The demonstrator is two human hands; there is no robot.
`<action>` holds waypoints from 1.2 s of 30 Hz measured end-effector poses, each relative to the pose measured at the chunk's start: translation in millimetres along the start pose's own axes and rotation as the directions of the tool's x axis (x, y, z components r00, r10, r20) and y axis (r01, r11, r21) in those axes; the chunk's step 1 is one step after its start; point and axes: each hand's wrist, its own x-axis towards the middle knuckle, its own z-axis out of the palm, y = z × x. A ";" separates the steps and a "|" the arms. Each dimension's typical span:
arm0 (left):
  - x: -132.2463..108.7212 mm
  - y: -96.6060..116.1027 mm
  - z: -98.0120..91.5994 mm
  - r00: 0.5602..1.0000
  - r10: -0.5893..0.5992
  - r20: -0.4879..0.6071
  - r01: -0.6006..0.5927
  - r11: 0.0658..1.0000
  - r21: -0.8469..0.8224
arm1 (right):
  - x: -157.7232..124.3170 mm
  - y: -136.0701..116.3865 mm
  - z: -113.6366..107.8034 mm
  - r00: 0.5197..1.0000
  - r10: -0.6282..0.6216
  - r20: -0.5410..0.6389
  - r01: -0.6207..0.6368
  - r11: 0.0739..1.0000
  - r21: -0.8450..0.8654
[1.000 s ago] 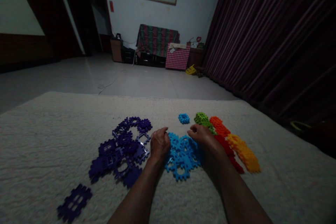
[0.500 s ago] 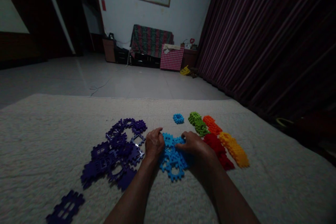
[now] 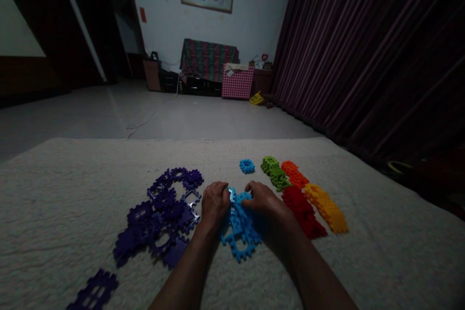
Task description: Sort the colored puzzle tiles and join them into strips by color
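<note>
On the cream blanket (image 3: 381, 261), blue pieces (image 3: 237, 223) lie heaped between the curled left hand (image 3: 215, 201) and right hand (image 3: 264, 199), both touching them; whether either grips one, I cannot tell. Beyond, nearer the blanket's far edge, sits a smaller blue stack (image 3: 247, 170).

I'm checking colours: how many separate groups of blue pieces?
2: a blue heap between the left hand and right hand; a small blue stack beyond it. Others may be hidden.
</note>
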 end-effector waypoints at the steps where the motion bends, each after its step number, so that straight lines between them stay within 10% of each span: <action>1: 0.0 0.5 -0.8 1.000 -0.007 -0.003 0.007 1.000 -0.003 | 1.9 1.4 -2.0 1.000 0.002 -0.001 -0.002 0.999 0.043; 14: -1.1 1.3 -2.1 1.000 -0.026 -0.003 0.026 1.000 -0.017 | 4.5 20.4 -24.2 0.999 0.032 0.008 -0.031 0.822 0.569; 20: -1.0 3.2 -3.0 0.999 -0.037 -0.011 0.037 0.999 -0.010 | 24.6 23.7 -8.5 0.930 0.208 -0.303 -0.092 0.930 0.357; 36: -0.4 4.8 -4.2 0.999 -0.050 -0.003 0.050 0.999 -0.016 | 22.5 24.4 17.7 0.943 0.148 -0.298 -0.183 0.979 -0.093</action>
